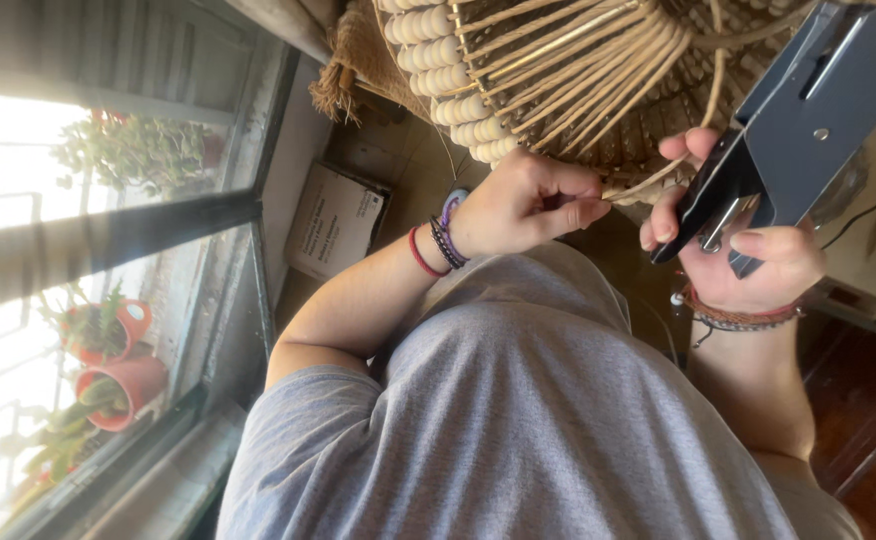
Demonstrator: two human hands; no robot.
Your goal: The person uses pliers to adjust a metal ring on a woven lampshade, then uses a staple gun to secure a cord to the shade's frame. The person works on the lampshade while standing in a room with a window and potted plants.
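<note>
Fingers (pixel 586 208) of the left hand (pixel 523 205) pinched together on the tip of a thin cane strand (pixel 638 186) that runs out from the wicker basket frame (pixel 568 70). Right hand (pixel 748 250) wrapped around a dark grey staple plier (pixel 798 130); thumb on one side, fingers curled on the other, clamped on its handle. The tool's nose points toward the strand, just beside the left fingertips.

View is rotated; the person's grey shirt (pixel 518 420) fills the lower middle. Both wrists carry bracelets: red and dark bands on the left wrist (pixel 436 245), brown braided ones on the right (pixel 738 315).

Surface: brown floor or bench under the basket, dim, hard to tell which. Darker wooden boards (pixel 858 400) at far right. Room is lit by a large window (pixel 108 230) with a dark frame, bright glare outside.

Containers: the wicker frame holds nothing visible; pale beads or rolled cane rows (pixel 438 70) line its rim. A flat cardboard box (pixel 336 220) lies by the window wall, contents not visible. Two orange-red pots (pixel 123 380) on the sill hold green plants; another leafy plant (pixel 133 150) sits further along.

A woven fibre bundle (pixel 353 60) rests beside the basket. A thin dark cable (pixel 873 205) trails at right.
</note>
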